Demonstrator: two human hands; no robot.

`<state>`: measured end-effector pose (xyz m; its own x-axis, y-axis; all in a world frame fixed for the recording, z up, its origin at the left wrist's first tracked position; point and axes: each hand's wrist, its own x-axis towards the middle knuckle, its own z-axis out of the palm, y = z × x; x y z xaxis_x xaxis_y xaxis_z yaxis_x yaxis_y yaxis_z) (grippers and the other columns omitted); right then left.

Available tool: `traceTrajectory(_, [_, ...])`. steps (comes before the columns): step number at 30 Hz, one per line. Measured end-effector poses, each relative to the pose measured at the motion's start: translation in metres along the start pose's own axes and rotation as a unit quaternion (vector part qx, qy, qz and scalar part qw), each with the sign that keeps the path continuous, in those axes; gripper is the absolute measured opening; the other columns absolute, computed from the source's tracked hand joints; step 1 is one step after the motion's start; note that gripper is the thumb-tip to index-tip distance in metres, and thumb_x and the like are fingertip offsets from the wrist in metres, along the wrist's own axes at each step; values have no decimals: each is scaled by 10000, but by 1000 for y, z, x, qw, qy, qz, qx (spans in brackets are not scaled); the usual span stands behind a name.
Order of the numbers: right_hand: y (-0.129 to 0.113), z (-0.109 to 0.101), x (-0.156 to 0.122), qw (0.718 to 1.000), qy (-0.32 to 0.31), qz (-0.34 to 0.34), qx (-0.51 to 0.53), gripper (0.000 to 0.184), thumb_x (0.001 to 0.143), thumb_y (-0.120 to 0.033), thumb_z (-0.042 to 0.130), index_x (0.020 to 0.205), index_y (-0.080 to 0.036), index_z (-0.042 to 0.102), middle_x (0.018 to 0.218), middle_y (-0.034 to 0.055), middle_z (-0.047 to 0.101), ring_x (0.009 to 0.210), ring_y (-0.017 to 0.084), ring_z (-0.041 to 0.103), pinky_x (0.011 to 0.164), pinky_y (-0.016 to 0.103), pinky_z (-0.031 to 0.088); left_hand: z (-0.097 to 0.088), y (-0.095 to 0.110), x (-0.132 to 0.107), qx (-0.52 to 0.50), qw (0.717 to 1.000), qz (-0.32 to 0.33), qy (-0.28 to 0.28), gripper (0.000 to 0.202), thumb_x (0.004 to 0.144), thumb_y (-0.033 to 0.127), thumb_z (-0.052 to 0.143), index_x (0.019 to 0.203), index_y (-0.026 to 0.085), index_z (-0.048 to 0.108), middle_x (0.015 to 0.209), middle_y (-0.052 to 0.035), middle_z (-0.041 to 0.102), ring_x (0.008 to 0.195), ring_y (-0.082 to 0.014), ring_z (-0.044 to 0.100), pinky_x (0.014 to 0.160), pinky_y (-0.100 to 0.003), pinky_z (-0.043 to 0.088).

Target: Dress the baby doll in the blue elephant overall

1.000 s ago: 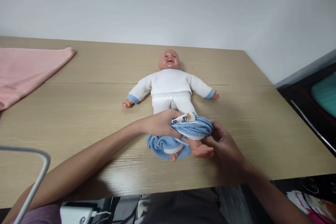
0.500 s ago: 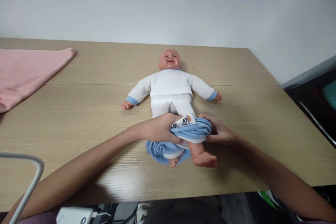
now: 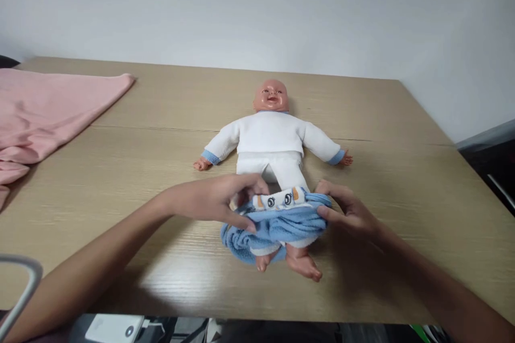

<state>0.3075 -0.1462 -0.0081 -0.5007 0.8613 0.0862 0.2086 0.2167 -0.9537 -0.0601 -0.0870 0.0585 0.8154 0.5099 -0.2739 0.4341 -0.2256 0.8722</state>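
Note:
A bald baby doll (image 3: 270, 131) in a white top with blue cuffs lies on its back, head away from me. Blue terry trousers (image 3: 287, 225) with a white, eye-printed waistband are bunched round its lower legs, and both bare feet stick out below. My left hand (image 3: 227, 201) has its thumb on the front of the trousers and its fingers curved at the waistband's left side, loosely round the cloth. On the opposite side, my right hand (image 3: 341, 209) pinches the trousers' edge between thumb and fingers.
A pink cloth (image 3: 56, 107) lies crumpled on the wooden table (image 3: 169, 96) at the left. At the lower left are a grey curved bar (image 3: 30, 273) and a white device with a cable (image 3: 115, 328). A pale wall (image 3: 257, 16) stands behind the table.
The trousers' waistband has been spread across both legs, where before it was gathered over the right-hand leg. My left hand has shifted left, and the raised foot has come lower.

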Motion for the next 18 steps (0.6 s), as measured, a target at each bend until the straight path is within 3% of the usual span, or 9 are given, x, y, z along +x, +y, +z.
traceTrajectory(3, [0, 0, 12, 1000, -6, -1, -3, 273, 1086, -457, 767, 947, -248, 660, 874, -14, 597, 814, 189, 563, 759, 318, 457, -13, -11, -5, -2, 999, -23, -36, 508, 880, 455, 955, 1269, 217, 731, 1058, -41, 751, 930, -231, 718, 749, -312, 536])
traceTrajectory(8, [3, 6, 33, 998, 26, -51, 12, 202, 1068, -430, 800, 1061, -272, 675, 1009, 7, 624, 926, 204, 617, 840, 326, 515, -14, -21, -4, 4, 998, 42, -36, 243, 924, 394, 884, 969, 194, 753, 907, -19, 697, 839, -198, 645, 742, -305, 518])
traceTrajectory(11, [6, 15, 40, 991, 91, -93, -18, 149, 1090, -388, 772, 1091, -273, 676, 1122, 42, 671, 1054, 231, 655, 958, 364, 535, -6, -27, -3, 13, 995, 97, 10, 183, 888, 279, 836, 1016, 203, 731, 1033, -44, 725, 981, -242, 671, 876, -348, 558])
traceTrajectory(13, [10, 22, 43, 988, 132, -76, -22, 132, 1117, -388, 739, 1128, -280, 663, 1109, 42, 695, 1033, 230, 675, 931, 368, 544, 2, -36, -1, -6, 991, 125, 51, 225, 907, 260, 785, 1113, 210, 711, 1121, -66, 731, 1060, -265, 671, 939, -375, 567])
traceTrajectory(16, [19, 30, 47, 982, 183, -36, -6, 170, 1129, -429, 728, 1134, -292, 627, 953, -10, 655, 843, 191, 638, 771, 328, 515, 13, -54, 6, -75, 976, 148, 140, 159, 1003, 310, 726, 1019, 224, 593, 963, -11, 611, 869, -184, 567, 781, -298, 519])
traceTrajectory(18, [24, 32, 53, 980, 197, -21, 19, 215, 1127, -472, 727, 1120, -297, 601, 879, -38, 608, 766, 175, 591, 717, 310, 488, 20, -65, 12, -117, 963, 156, 185, 251, 1052, 336, 706, 941, 233, 506, 882, 30, 487, 776, -143, 450, 696, -260, 441])
